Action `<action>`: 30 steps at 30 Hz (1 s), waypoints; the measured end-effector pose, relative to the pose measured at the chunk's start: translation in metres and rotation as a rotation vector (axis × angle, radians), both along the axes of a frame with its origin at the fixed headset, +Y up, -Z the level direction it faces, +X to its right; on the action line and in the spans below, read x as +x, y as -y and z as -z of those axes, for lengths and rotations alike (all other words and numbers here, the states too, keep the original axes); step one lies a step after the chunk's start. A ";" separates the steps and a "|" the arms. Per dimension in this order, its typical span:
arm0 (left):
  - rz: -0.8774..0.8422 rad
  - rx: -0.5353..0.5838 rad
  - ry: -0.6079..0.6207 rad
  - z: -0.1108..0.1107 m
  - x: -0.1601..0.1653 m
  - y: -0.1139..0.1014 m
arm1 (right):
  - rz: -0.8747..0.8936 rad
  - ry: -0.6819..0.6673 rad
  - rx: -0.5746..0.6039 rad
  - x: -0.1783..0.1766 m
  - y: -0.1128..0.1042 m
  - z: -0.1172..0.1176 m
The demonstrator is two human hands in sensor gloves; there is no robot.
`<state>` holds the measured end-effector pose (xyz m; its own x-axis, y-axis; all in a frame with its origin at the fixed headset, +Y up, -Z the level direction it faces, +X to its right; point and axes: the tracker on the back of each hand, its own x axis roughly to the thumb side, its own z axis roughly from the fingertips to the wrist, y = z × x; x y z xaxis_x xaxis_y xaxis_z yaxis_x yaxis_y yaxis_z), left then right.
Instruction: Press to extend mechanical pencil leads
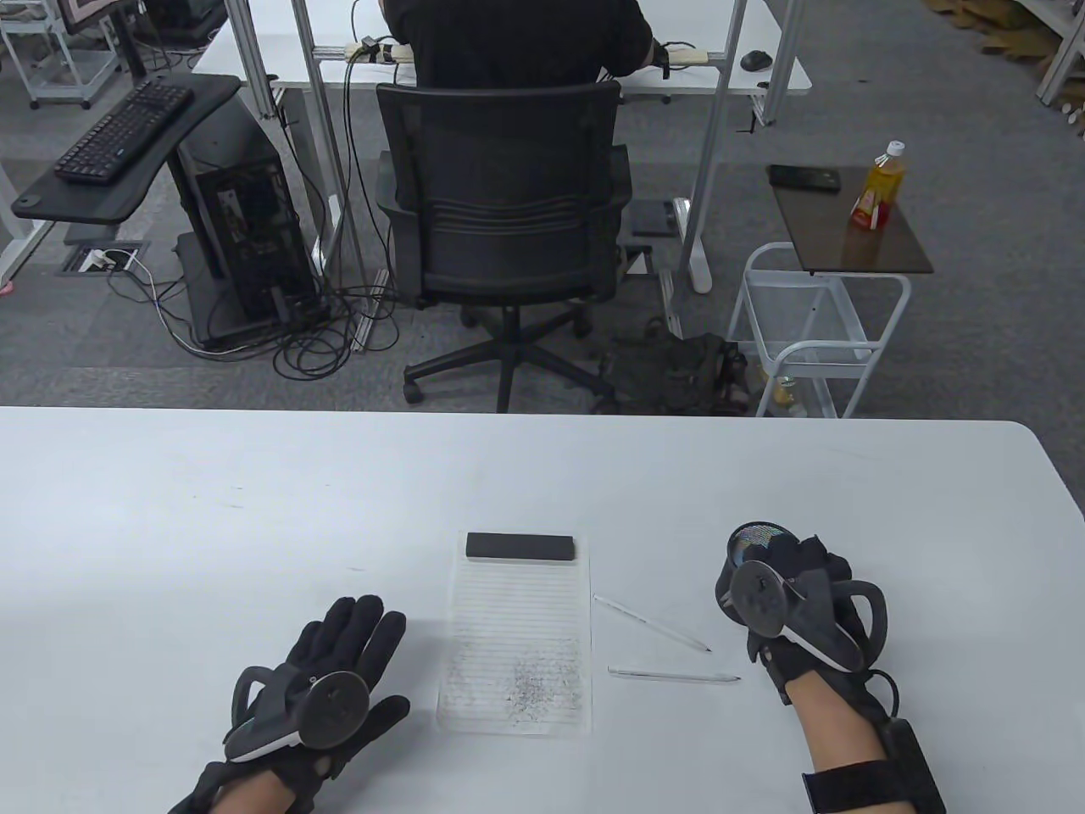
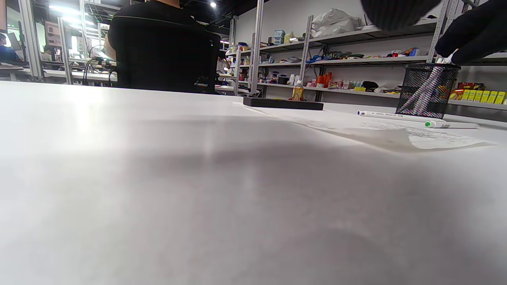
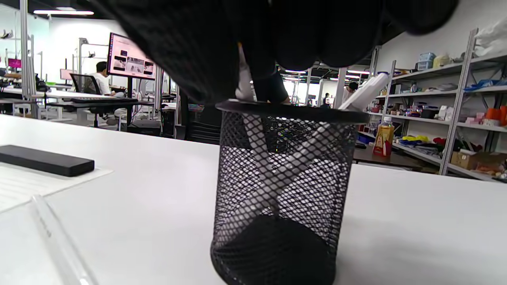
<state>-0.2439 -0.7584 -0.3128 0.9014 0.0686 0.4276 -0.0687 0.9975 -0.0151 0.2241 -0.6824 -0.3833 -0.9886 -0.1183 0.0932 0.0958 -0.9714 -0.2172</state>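
Observation:
A black mesh pen cup (image 1: pixel 757 538) stands on the white table (image 1: pixel 254 526) at the right. My right hand (image 1: pixel 784 585) is over its rim. In the right wrist view my fingertips (image 3: pixel 261 67) pinch the top of a white mechanical pencil (image 3: pixel 243 85) standing in the cup (image 3: pixel 285 190); a second pencil (image 3: pixel 364 95) leans inside it. Two more pencils lie on the table, one (image 1: pixel 651 623) farther and one (image 1: pixel 674 676) nearer. My left hand (image 1: pixel 339 661) rests flat on the table, fingers spread, holding nothing.
A lined notepad (image 1: pixel 517 649) with pencil marks lies between my hands, a black bar (image 1: pixel 521 547) across its top edge. Beyond the table's far edge are an office chair (image 1: pixel 504 212) and a white cart (image 1: pixel 814 331).

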 end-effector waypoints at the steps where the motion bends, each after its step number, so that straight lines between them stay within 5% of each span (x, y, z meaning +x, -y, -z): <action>1: -0.001 -0.001 0.000 0.000 0.000 0.000 | 0.001 0.001 0.002 0.000 0.000 0.000; 30: 0.006 -0.013 -0.004 0.000 0.000 0.001 | -0.022 -0.004 0.068 0.006 -0.006 0.001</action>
